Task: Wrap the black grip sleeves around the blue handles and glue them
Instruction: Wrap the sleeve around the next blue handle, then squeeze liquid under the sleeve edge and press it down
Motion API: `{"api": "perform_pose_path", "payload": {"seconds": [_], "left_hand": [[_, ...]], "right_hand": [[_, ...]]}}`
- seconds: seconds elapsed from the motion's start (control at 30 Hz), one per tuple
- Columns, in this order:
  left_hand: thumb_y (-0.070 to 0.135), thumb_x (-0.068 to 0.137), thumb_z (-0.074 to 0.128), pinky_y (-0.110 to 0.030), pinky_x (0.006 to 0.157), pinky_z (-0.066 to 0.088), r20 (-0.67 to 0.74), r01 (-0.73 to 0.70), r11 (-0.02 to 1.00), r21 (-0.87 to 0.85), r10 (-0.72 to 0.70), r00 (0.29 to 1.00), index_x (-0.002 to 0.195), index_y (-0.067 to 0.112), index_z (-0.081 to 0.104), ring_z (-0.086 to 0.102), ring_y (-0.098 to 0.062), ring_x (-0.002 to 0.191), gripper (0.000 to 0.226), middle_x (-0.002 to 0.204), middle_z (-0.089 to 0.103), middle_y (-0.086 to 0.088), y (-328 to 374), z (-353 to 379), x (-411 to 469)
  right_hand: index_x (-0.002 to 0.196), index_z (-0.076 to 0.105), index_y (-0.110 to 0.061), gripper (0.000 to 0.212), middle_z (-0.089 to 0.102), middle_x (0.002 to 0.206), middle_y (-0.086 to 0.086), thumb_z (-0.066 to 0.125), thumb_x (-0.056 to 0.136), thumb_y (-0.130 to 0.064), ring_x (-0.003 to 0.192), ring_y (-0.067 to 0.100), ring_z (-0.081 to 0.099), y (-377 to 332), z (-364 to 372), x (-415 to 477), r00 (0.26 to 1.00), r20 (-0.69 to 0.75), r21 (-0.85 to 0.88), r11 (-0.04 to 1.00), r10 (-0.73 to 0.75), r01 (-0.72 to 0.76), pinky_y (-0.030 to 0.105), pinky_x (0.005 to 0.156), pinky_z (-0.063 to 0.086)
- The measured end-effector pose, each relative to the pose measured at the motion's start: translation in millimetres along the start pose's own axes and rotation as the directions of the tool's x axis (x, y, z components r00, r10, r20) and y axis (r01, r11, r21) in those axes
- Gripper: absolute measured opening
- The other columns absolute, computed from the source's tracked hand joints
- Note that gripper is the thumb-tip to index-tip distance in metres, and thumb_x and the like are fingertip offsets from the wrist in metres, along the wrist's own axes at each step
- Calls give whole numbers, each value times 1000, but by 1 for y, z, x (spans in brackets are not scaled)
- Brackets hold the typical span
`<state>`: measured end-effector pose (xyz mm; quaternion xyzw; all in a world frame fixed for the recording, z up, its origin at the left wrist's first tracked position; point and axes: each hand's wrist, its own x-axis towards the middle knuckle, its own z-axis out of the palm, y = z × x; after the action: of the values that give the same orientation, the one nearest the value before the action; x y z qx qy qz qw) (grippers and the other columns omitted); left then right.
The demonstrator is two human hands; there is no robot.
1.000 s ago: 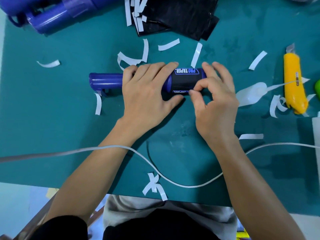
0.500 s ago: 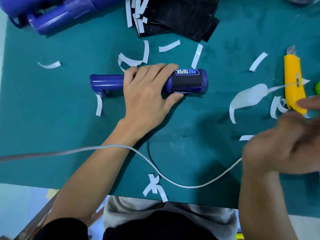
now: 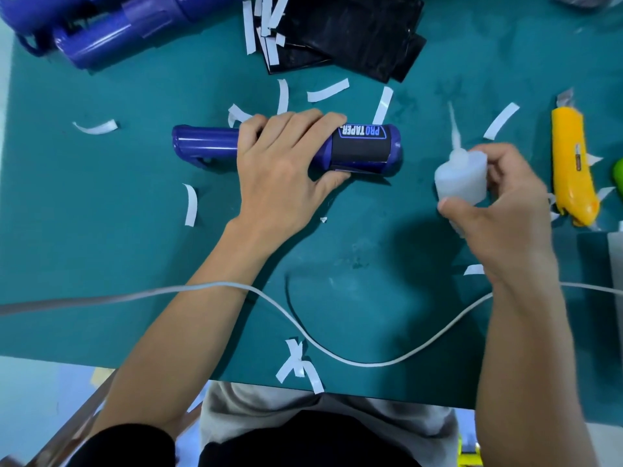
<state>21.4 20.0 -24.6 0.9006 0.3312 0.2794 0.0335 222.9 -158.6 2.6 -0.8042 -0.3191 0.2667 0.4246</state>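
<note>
A blue handle lies lengthwise on the green mat. A black grip sleeve printed PRO TAPER is wrapped round its right end, with a loose edge along the near side. My left hand grips the handle's middle, fingers over the top and thumb under the sleeve's left edge. My right hand holds a small translucent white glue bottle to the right of the handle, its thin nozzle pointing up and away. More blue handles lie at the far left, and a pile of black sleeves at the far middle.
A yellow utility knife lies at the right, a green object beyond it. White backing strips are scattered over the green mat. A white cable loops across the near side, over my left forearm.
My right hand left the sleeve, swung out to the right, and now holds the glue bottle near the handle's right end. My left hand has kept its grip on the handle.
</note>
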Motion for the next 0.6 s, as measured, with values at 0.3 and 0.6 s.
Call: {"api": "perform_pose_path", "payload": {"seconds": [0.3,0.6], "left_hand": [[61,89,73,-38,99,35,13,8,1000,-5,-8,1000,126,23,73,65,-21,106,53,121,72,6,3,-1,2],[60,84,75,-37,102,32,79,29,1000,-13,-28,996,135,23,69,63,-20,111,63,125,71,7,1,-4,4]], "right_hand": [[116,55,-40,46,66,104,-13,76,88,-10,78,6,69,-28,6,-6,918,-219,90,930,-332,357,24,62,55],[109,69,-7,30,67,100,9,68,79,-1,93,30,61,-24,7,-4,989,-117,637,757,-94,147,33,80,48]]}}
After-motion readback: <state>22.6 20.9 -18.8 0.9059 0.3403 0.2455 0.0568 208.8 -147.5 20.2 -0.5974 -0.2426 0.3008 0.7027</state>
